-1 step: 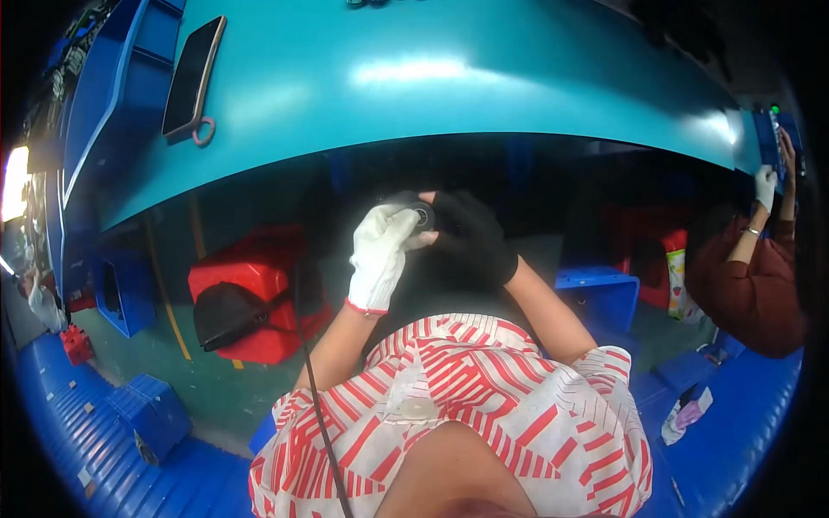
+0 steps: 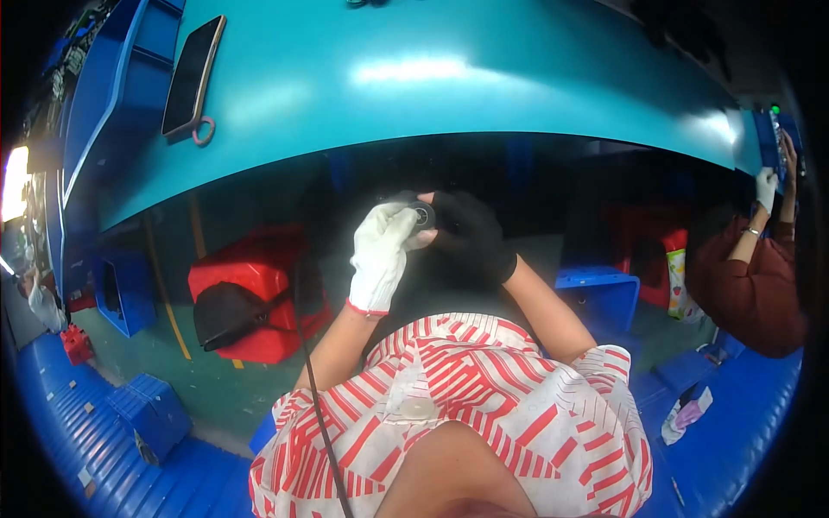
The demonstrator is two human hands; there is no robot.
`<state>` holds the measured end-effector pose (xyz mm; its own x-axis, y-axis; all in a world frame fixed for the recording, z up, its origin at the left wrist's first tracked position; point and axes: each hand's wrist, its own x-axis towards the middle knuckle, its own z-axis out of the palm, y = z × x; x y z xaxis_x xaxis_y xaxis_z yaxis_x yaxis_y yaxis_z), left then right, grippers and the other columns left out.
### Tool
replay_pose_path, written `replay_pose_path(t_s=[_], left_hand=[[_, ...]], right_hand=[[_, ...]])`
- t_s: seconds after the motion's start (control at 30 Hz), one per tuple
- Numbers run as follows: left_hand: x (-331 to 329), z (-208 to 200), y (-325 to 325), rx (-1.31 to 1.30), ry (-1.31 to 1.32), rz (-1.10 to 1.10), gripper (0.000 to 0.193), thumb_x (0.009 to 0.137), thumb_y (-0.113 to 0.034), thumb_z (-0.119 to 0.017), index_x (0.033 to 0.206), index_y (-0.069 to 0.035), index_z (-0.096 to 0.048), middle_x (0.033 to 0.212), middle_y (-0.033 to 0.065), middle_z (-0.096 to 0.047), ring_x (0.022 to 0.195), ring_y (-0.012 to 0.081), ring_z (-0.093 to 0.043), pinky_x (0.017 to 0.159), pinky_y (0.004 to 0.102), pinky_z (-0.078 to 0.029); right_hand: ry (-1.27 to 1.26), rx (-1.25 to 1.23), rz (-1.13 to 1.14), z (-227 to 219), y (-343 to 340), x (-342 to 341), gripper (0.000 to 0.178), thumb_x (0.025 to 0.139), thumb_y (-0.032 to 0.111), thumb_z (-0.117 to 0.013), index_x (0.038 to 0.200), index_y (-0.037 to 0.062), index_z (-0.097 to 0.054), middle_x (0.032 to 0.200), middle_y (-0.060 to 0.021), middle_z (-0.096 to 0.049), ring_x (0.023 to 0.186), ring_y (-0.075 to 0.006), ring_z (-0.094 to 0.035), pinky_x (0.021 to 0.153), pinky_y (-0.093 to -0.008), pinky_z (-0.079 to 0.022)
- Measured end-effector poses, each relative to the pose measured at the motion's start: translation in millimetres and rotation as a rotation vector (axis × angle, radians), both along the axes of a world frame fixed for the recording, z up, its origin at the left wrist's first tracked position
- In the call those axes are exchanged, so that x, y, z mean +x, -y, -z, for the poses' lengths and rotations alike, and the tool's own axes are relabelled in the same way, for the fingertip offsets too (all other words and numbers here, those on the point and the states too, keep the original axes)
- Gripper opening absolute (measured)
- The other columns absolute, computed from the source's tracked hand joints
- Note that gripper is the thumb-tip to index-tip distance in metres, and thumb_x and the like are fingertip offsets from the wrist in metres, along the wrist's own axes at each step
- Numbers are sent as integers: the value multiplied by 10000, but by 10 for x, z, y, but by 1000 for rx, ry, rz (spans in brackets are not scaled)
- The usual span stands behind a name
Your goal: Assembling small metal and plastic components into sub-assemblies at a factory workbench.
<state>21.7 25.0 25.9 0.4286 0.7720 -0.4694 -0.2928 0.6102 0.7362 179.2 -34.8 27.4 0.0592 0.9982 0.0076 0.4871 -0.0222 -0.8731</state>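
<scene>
A small round black part [image 2: 420, 216] with a pale ring on its face is held between my two hands, in front of the table edge. My left hand [image 2: 380, 246], in a white knitted glove with a red cuff, is closed with its fingertips on the part's left side. My right hand [image 2: 471, 233] wears a black glove that leaves the fingertips bare. Its thumb and a finger grip the part's right side. Dark surroundings hide most of that hand's outline. What exactly the part is cannot be made out.
A teal table [image 2: 518, 95] curves ahead, with a phone [image 2: 193, 78] and its pink ring strap at left. On the left floor, a black bag [image 2: 226, 315] lies against a red crate [image 2: 281, 337]. Blue crates [image 2: 600, 289] stand at right, where a co-worker [image 2: 751, 285] sits.
</scene>
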Motion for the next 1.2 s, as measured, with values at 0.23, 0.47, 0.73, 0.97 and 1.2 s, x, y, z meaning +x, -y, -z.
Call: replay_pose_path(t_s=[0.23, 0.47, 0.73, 0.97, 1.2], left_hand=[[-144, -142, 85, 0, 115, 67, 307, 936, -134, -511, 1163, 71, -496, 1022, 185, -618, 853, 241, -662, 745, 356, -573], [-195, -67, 117, 94, -26, -21, 317, 916, -104, -542, 1177, 67, -486, 986, 160, -624, 826, 222, -654, 742, 320, -547], [-242, -144, 124, 144, -44, 98, 502, 813, 37, -630, 1276, 86, -441, 1148, 173, -582, 1038, 211, -590, 948, 313, -448], [-263, -56, 132, 134, 26, 83, 469, 820, 9, -614, 1254, 87, -455, 1131, 171, -596, 1032, 204, -601, 905, 296, -490], [-265, -98, 105, 102, 120, 58, 417, 861, -3, -575, 1252, 90, -462, 1139, 168, -591, 1039, 210, -592, 936, 324, -464]], right_hand=[[-367, -19, 90, 68, 87, -95, 470, 742, 168, -743, 1176, 66, -591, 1059, -123, -624, 974, -235, -615, 824, -326, -493], [-526, -108, 131, 65, 65, -139, 387, 828, 227, -687, 1162, 54, -596, 984, -97, -630, 886, -185, -624, 740, -273, -504], [-1186, -629, 231, 162, 57, -258, 459, 932, 502, -479, 892, 78, -651, 698, -18, -611, 569, -77, -556, 490, -200, -408], [-1030, -610, 203, 108, 38, -266, 491, 941, 518, -446, 834, 75, -630, 683, -11, -594, 555, -75, -535, 493, -202, -391], [-995, -517, 171, 187, 35, -274, 473, 967, 480, -417, 820, 81, -624, 717, 8, -563, 633, -52, -496, 574, -206, -378]])
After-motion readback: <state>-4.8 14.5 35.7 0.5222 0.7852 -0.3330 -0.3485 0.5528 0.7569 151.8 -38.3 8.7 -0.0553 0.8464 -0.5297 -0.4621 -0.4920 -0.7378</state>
